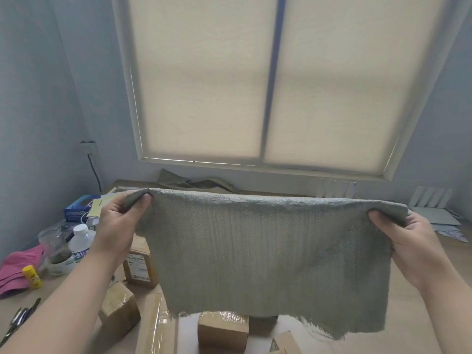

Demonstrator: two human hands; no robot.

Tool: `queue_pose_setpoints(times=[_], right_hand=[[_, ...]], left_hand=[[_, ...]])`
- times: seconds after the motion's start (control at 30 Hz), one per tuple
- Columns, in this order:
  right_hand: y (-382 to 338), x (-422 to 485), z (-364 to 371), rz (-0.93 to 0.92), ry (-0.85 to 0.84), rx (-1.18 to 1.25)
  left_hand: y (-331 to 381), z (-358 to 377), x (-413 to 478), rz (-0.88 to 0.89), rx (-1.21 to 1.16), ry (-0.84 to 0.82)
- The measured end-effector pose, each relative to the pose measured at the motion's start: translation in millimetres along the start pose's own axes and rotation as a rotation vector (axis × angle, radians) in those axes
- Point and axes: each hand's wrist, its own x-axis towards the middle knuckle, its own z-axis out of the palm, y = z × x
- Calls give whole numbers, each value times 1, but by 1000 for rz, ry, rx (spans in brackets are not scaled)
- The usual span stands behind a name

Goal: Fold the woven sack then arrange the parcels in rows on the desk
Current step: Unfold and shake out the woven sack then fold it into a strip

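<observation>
While both the left hand (120,223) and right hand (406,241) pinch its top corners, the sack (268,251) hangs limp, light and floppy.

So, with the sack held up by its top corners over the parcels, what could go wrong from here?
1. The woven sack, pinched by the left hand and right hand, hides part of the desk; laying it down blind may shove a parcel.
2. The bottle beside the left forearm could get knocked over.
</observation>
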Motion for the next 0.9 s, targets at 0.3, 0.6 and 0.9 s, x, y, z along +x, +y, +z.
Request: queue_pose_setpoints(times=[0.3, 0.6, 0.9], right_hand=[[-13, -15, -5, 206, -119, -29], [-4, -20, 0, 333, 2, -192], [7, -25, -1, 257, 51, -225]], left_hand=[[-13, 14, 4, -96, -132, 132], [-19, -12, 1, -637, 66, -288], [-26, 4, -11, -527, 131, 60]])
